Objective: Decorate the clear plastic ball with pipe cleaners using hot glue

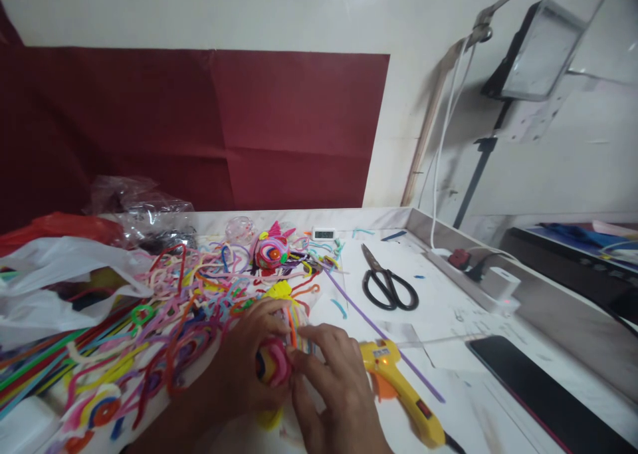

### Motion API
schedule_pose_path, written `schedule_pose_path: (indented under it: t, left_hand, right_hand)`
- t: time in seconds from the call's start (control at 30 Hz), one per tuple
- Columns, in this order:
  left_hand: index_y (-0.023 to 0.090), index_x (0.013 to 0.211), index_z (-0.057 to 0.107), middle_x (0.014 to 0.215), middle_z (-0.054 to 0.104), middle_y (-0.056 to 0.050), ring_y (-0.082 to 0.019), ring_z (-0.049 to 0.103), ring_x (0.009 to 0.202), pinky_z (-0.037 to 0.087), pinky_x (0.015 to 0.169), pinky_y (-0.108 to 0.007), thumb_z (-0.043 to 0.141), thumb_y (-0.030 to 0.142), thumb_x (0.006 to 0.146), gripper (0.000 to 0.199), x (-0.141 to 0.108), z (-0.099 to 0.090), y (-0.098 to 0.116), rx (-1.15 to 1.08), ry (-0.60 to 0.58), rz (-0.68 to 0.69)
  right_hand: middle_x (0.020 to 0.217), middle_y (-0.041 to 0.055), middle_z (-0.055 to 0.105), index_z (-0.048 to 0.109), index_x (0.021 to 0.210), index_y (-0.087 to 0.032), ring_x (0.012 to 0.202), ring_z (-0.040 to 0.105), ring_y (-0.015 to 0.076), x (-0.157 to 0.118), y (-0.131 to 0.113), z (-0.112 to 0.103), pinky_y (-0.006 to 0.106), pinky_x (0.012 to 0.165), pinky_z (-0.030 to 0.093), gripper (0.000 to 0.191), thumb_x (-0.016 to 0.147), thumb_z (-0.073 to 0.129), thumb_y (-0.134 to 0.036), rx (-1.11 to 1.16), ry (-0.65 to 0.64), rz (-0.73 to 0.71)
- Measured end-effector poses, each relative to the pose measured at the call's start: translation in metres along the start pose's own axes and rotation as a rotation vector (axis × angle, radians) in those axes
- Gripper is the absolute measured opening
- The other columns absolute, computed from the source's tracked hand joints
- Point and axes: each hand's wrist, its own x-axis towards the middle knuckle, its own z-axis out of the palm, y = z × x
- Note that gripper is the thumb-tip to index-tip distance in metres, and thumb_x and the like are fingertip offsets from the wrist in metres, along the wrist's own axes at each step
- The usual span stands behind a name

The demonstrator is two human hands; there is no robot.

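Note:
A colourful pipe-cleaner figure (277, 359) is between my hands, with a pink and yellow coil facing me, orange and pale stripes across its body and yellow parts at its ends. Wrapped around its left side, my left hand (252, 357) grips it. My right hand (331, 381) is closed against the other side, thumb and fingertips at the pink coil and stripes; anything small between them is hidden. Behind my hands sits another figure (272, 251) with a round coiled eye and pink tips. A yellow hot glue gun (406, 387) lies just right of my right hand.
Loose pipe cleaners (194, 294) heap across the left, beside a white plastic bag (64, 281). Black-handled scissors (386, 288), a purple pipe cleaner (369, 321) and a dark phone (538, 387) lie rightward. A power strip (486, 294) follows the right edge; a small digital display (323, 234) stands behind.

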Motion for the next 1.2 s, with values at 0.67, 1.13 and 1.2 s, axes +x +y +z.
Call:
schedule_pose_path:
  t: [0.67, 1.13, 1.2]
  left_hand:
    - [0.029, 0.116, 0.048, 0.134, 0.055, -0.009, -0.031, 0.054, 0.127, 0.047, 0.103, -0.046, 0.078, 0.020, 0.061, 0.063, -0.0010, -0.0033, 0.0026, 0.015, -0.023, -0.007]
    - [0.030, 0.119, 0.047, 0.133, 0.056, -0.009, -0.032, 0.054, 0.126, 0.045, 0.106, -0.049, 0.076, 0.022, 0.061, 0.066, -0.0023, -0.0036, -0.0024, -0.016, -0.038, -0.005]
    - [0.030, 0.120, 0.047, 0.133, 0.057, -0.009, -0.032, 0.055, 0.126, 0.046, 0.105, -0.049, 0.075, 0.021, 0.061, 0.066, -0.0018, -0.0048, -0.0020, 0.005, -0.044, -0.004]
  right_hand:
    - [0.114, 0.0093, 0.063, 0.062, 0.105, -0.023, 0.101, 0.055, 0.0279, 0.0008, -0.0025, -0.0002, 0.043, 0.080, 0.041, 0.028, 0.085, 0.053, -0.006, 0.017, -0.007, 0.004]
    - [0.115, 0.0101, 0.063, 0.061, 0.115, -0.022, 0.102, 0.055, 0.0275, 0.0031, -0.0019, -0.0027, 0.042, 0.080, 0.043, 0.036, 0.085, 0.052, -0.005, 0.027, -0.011, -0.020]
    - [0.114, 0.0102, 0.063, 0.059, 0.116, -0.021, 0.101, 0.055, 0.0272, 0.0048, -0.0025, -0.0041, 0.042, 0.080, 0.043, 0.036, 0.085, 0.052, -0.004, 0.035, -0.012, -0.022]
